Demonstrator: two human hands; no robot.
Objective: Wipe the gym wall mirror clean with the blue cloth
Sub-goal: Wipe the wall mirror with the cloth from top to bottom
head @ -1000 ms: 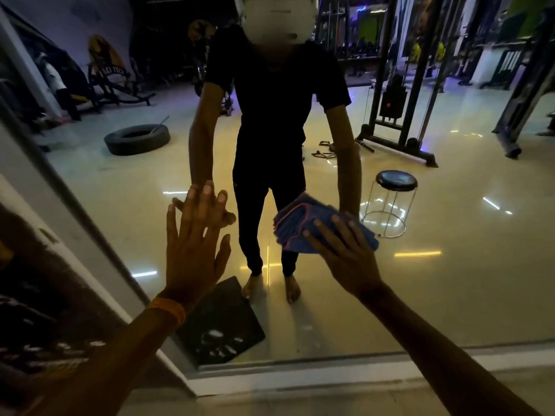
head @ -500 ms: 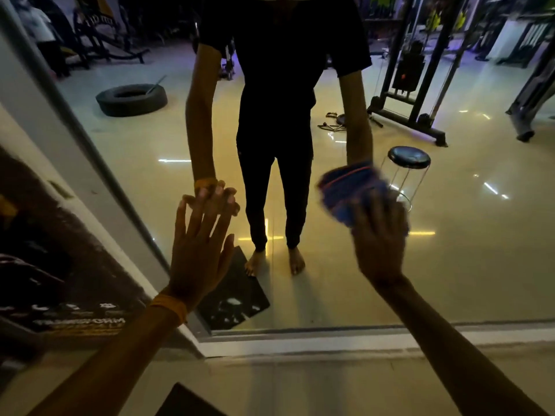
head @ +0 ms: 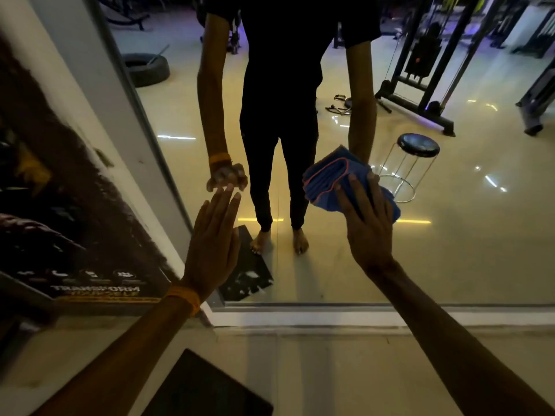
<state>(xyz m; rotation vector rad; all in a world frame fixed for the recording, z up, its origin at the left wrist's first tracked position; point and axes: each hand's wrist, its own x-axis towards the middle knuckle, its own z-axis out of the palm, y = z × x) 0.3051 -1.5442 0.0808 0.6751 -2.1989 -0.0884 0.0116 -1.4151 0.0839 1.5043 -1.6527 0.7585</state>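
The wall mirror fills the upper view and reflects a person in black and the gym floor. A folded blue cloth with a red edge lies flat against the glass at centre right. My right hand presses on it with straight, spread fingers. My left hand, an orange band at its wrist, rests flat on the mirror near its left frame, fingers straight and pointing up. Part of the cloth is hidden under my right hand.
The mirror's white lower frame runs just above the floor. A dark poster covers the wall at left. A dark flat mat lies on the floor below my left arm. Reflections show a stool, a tyre and a cable machine.
The view has tilted down toward the mirror's bottom edge. My right hand has slid the cloth to the right and lower on the glass. My left hand stays flat on the mirror.
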